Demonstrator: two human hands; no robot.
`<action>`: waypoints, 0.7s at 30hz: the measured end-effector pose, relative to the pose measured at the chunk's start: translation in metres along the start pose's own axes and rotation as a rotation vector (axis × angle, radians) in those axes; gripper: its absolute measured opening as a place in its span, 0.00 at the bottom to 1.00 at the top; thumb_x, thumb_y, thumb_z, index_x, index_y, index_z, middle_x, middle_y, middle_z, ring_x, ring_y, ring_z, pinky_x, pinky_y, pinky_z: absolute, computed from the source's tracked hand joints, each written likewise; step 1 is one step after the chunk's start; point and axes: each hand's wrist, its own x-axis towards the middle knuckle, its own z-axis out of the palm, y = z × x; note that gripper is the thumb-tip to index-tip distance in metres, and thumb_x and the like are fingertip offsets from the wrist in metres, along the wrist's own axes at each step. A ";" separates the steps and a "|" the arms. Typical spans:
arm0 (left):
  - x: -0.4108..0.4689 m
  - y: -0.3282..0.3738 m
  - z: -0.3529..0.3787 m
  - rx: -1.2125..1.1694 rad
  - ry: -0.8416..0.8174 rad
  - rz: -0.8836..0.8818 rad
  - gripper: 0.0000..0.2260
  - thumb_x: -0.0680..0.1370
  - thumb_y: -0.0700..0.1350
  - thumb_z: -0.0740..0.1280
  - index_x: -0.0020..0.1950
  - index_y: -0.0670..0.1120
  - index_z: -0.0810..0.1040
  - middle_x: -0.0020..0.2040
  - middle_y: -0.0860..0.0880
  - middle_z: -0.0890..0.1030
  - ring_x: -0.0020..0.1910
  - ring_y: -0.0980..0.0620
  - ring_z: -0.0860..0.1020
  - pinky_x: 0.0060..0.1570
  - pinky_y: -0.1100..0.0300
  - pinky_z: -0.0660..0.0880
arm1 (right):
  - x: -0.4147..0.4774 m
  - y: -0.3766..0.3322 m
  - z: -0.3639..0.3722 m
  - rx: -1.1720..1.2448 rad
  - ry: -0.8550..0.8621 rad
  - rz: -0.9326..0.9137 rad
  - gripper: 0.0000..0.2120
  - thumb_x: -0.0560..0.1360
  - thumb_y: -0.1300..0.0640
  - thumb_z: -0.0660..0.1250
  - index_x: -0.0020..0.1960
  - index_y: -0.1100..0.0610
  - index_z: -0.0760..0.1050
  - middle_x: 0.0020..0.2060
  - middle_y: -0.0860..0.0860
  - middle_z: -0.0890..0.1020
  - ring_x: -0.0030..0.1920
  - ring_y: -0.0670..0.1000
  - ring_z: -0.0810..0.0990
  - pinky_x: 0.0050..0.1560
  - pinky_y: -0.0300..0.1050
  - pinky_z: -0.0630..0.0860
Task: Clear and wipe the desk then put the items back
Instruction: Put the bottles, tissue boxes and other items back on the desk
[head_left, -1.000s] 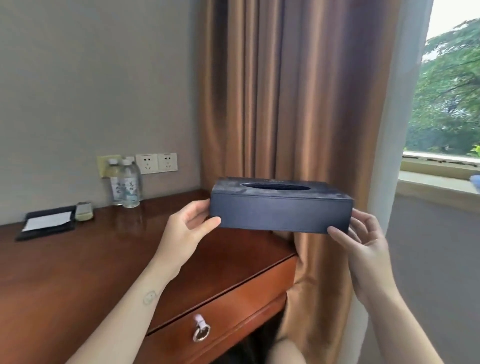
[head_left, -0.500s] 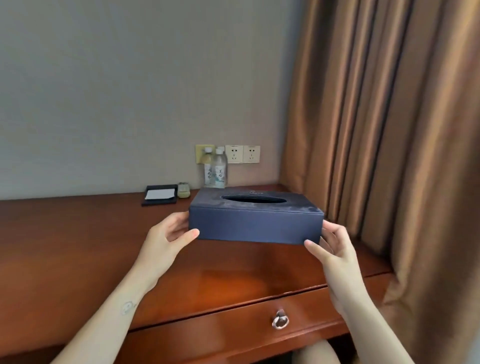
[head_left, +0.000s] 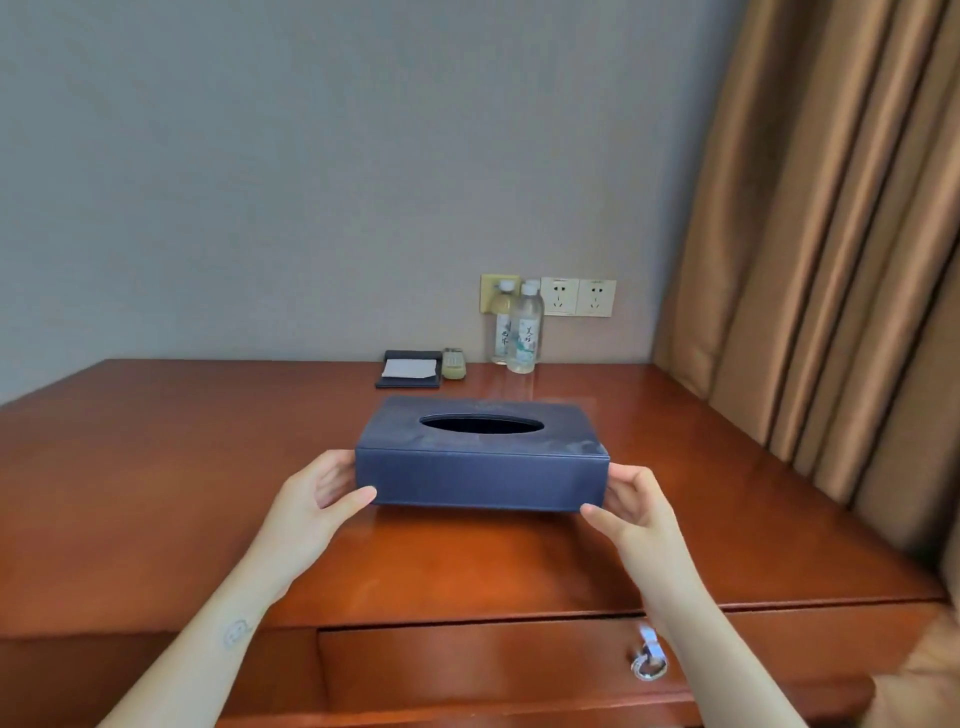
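Tissue box (head_left: 483, 467) low over the middle of the desk (head_left: 182, 467), contact unclear, gripped at its short ends by left hand (head_left: 311, 499) and right hand (head_left: 634, 506), thumbs in front, likely for level set-down.

Even, soft light w/ sheen on desk (head_left: 675, 426), slight edge distortion.

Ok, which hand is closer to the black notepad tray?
Left. The left hand holds the tissue box end front-left of the notepad tray; the right hand holds the opposite end, farther right.
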 end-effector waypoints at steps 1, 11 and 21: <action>-0.001 -0.002 -0.004 0.009 0.016 -0.013 0.17 0.76 0.39 0.70 0.63 0.53 0.74 0.57 0.62 0.78 0.55 0.66 0.76 0.48 0.75 0.71 | 0.002 0.002 0.005 -0.001 -0.013 0.015 0.17 0.75 0.69 0.68 0.58 0.53 0.72 0.59 0.45 0.81 0.58 0.40 0.79 0.51 0.33 0.77; -0.018 -0.022 -0.063 0.183 0.089 -0.124 0.17 0.76 0.40 0.71 0.50 0.63 0.73 0.42 0.69 0.80 0.44 0.73 0.78 0.40 0.77 0.71 | 0.016 0.012 0.063 -0.032 -0.187 0.103 0.15 0.75 0.69 0.68 0.56 0.54 0.71 0.58 0.42 0.80 0.57 0.39 0.79 0.49 0.32 0.76; -0.022 -0.042 -0.132 0.440 0.272 -0.266 0.18 0.78 0.41 0.69 0.68 0.48 0.75 0.60 0.49 0.81 0.60 0.49 0.78 0.60 0.54 0.72 | 0.036 0.014 0.154 -0.128 -0.403 0.063 0.12 0.76 0.67 0.67 0.55 0.54 0.72 0.57 0.41 0.79 0.57 0.37 0.77 0.45 0.25 0.74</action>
